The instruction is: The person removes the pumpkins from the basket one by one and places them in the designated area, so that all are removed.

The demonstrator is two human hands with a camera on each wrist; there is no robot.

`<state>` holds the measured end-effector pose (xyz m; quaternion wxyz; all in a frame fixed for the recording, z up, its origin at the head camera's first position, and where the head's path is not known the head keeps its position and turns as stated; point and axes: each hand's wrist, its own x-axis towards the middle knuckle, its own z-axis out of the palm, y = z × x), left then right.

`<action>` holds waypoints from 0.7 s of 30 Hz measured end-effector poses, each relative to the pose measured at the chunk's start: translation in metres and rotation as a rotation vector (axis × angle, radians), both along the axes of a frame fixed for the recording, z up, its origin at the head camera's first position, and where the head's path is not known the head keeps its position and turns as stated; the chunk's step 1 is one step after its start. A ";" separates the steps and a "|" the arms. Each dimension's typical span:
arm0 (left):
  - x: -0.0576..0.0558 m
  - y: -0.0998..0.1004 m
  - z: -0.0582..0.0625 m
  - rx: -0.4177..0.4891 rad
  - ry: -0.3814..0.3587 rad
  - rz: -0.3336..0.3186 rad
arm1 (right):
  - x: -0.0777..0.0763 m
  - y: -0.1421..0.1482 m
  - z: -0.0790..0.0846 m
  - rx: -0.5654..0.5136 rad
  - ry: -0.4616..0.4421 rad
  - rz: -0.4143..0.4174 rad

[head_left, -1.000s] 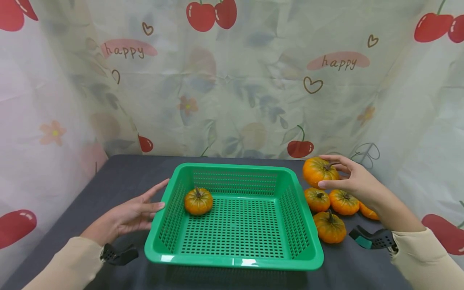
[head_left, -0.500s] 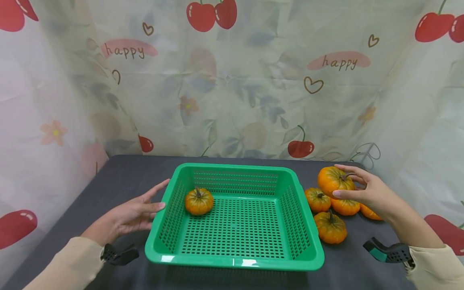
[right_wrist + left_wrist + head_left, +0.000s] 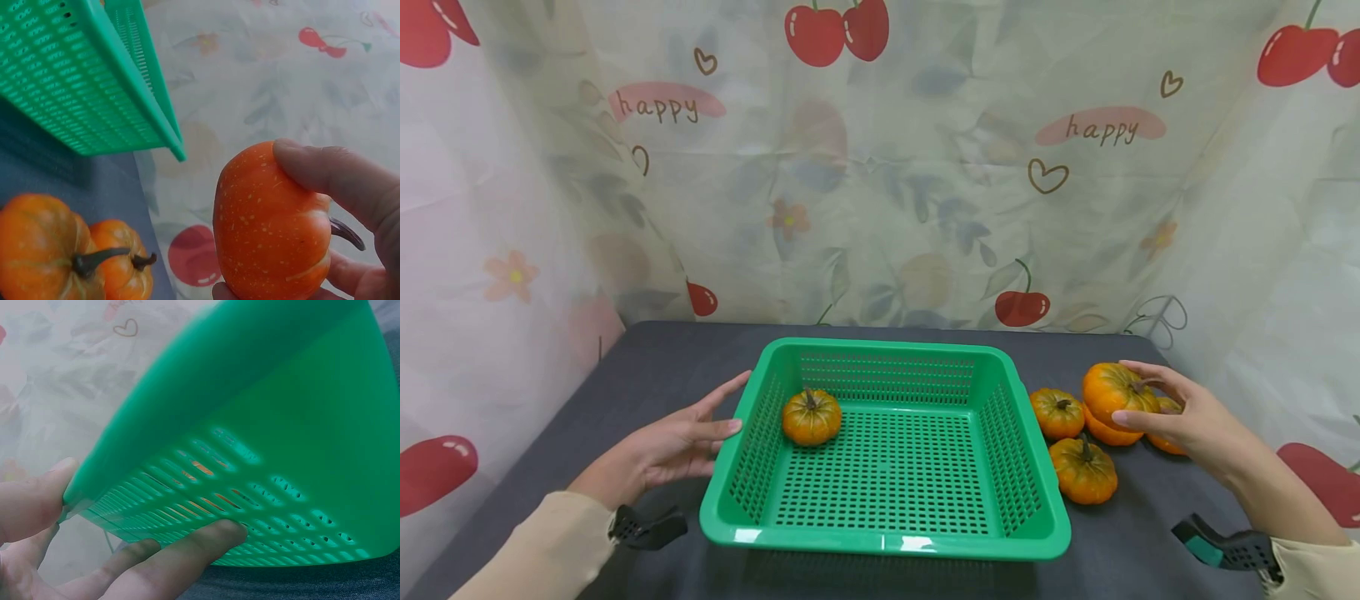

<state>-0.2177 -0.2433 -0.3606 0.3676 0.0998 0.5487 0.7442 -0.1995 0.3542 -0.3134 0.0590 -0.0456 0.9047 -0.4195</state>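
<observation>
My right hand (image 3: 1202, 429) holds a small orange pumpkin (image 3: 1116, 396) between thumb and fingers, above several other pumpkins right of the green basket (image 3: 880, 546). In the right wrist view the held pumpkin (image 3: 269, 225) is seen from the side, its dark stem towards the palm. My left hand (image 3: 662, 442) rests at the basket's left side with fingers spread. In the left wrist view its fingertips touch the slotted outer wall (image 3: 312, 425), and the thumb lies at the rim. One pumpkin (image 3: 811, 417) sits in the basket's left part, stem up.
Beside the basket's right wall stand a front pumpkin (image 3: 1084, 472) and a rear one (image 3: 1057, 414). Another pumpkin (image 3: 1108, 432) is partly covered by the held one, and one more (image 3: 1168, 442) by the hand. A printed curtain (image 3: 880, 208) hangs behind the dark table (image 3: 677, 354).
My right hand has moved right and down, carrying the held pumpkin away from the basket's back right corner to over the pumpkins on the table. The left hand and basket stay still.
</observation>
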 end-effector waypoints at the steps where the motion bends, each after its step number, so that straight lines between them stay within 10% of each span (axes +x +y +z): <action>1: 0.000 0.000 0.000 0.002 0.002 -0.001 | 0.001 0.002 -0.001 0.007 0.002 -0.007; 21: 0.000 0.000 -0.001 -0.021 -0.001 0.023 | 0.017 0.035 -0.030 -0.035 -0.087 -0.045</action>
